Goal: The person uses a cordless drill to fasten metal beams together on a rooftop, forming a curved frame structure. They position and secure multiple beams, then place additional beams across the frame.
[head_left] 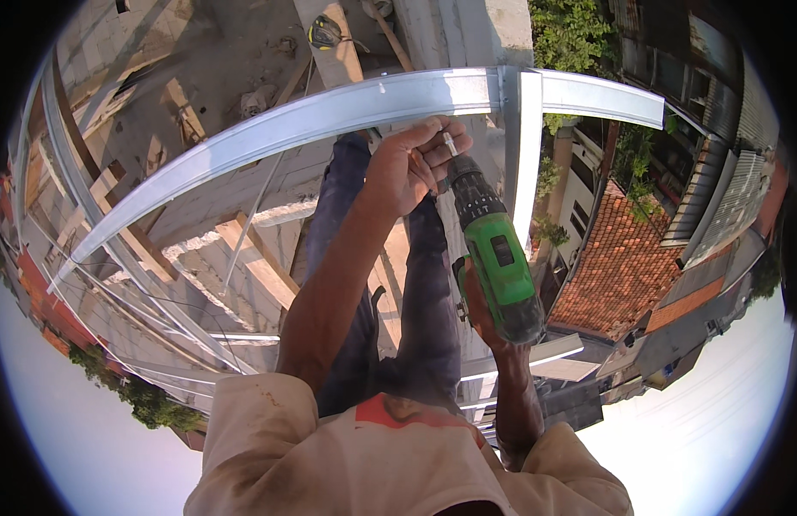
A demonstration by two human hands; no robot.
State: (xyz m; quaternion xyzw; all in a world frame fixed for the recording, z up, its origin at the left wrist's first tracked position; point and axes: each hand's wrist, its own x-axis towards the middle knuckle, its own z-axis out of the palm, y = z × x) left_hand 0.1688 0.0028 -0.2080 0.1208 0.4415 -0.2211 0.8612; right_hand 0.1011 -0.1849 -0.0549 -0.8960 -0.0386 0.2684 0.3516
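Note:
My right hand (483, 311) is wrapped round the handle of a green and black cordless drill (500, 258), whose chuck points up and away from me. A silvery bit (450, 142) sticks out of the chuck. Around the tip of that bit, the fingers of my left hand (411, 163) are curled close together; whether they pinch a small screw or only the bit I cannot make out. Just beyond them runs a long galvanized metal channel (329, 113), crossing from left to right. An upright metal channel (526, 146) meets it right of the drill.
A yellow and black tape measure (325, 33) lies on a wooden plank (340, 62) beyond the channel. Rough block walls and timber (259, 258) sit below me at the left. Far down on the right is a tiled roof (620, 258); the drop there is deep.

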